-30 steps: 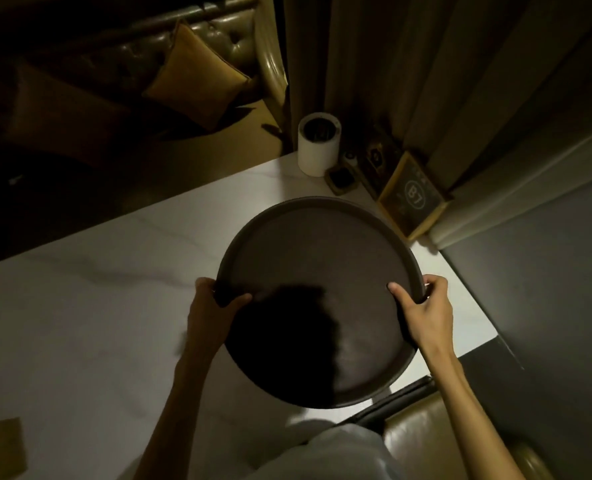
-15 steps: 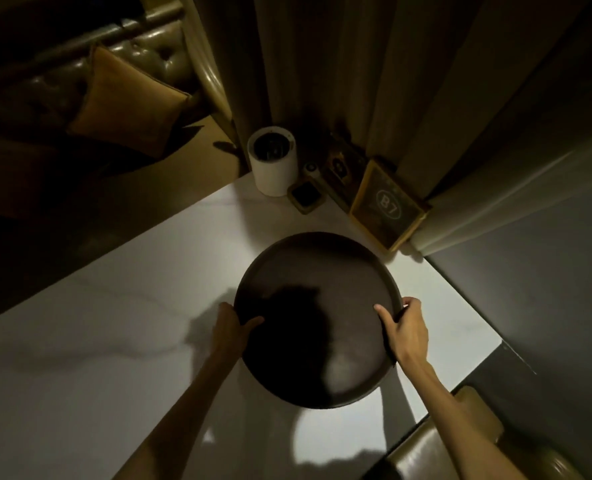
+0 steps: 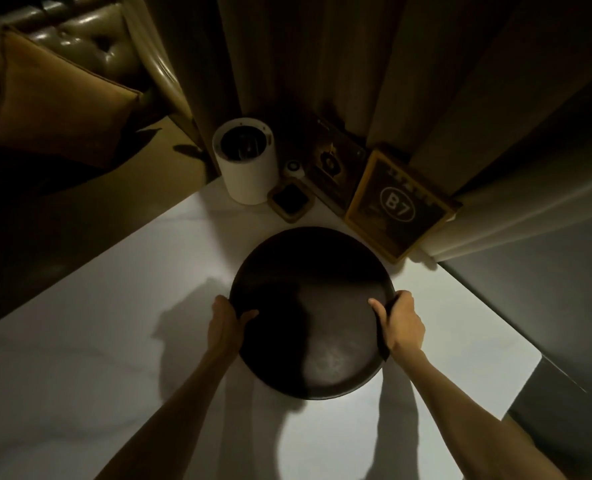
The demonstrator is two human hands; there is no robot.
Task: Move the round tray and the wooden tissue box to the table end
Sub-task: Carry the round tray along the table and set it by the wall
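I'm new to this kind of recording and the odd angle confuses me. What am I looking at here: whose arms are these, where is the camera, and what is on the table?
There is no machine here. A person wears a wide-angle camera on the head, so the one picture looks forward and down along their own bare arms. The left hand and the right hand grip opposite sides of a dark round tray, thumbs over its rim. The tray is empty. Whether it rests on the pale marble table or hangs just above it cannot be told.

At the table's far end, against the curtain, stand a white cylinder holder, a small wooden dish and a framed sign marked B7. A padded bench with a cushion is at upper left. No tissue box is in view.
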